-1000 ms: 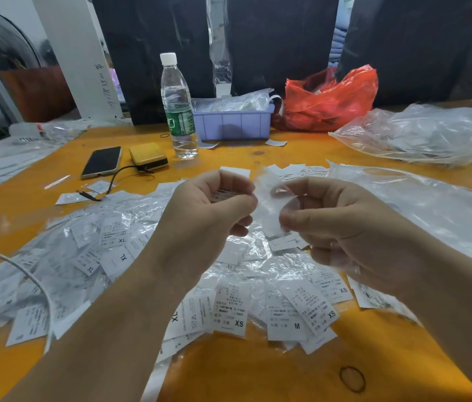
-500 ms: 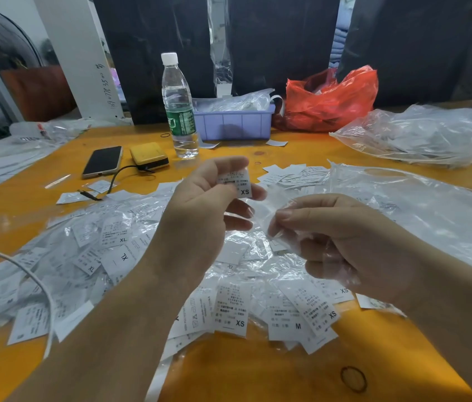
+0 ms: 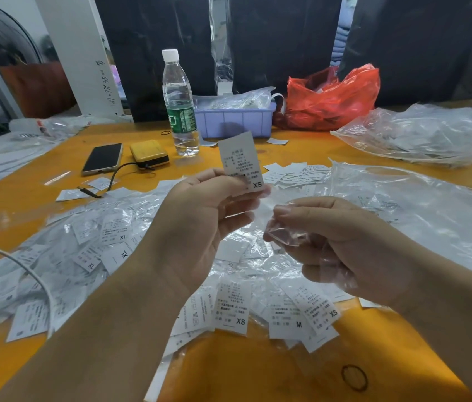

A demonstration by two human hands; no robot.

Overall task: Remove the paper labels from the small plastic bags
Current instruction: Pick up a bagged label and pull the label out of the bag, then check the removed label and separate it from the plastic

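above the near heap of bagged white paper labels (image 3: 230, 307) on the orange surface (image 3: 258, 369), the right hand (image 3: 342, 242) has its grip pinched on the emptied small clear plastic bag (image 3: 285, 235), while the left hand (image 3: 200, 227) grips the freed white paper label marked xs (image 3: 242, 163) between thumb and fingers. to finish well, i'd judge each hand should drop its piece apart: the label onto the loose labels (image 3: 292, 172) farther back, the bag clear of the unprocessed heap.

We had one head-worn view, close above the orange table (image 3: 258, 369), facing forward and down.
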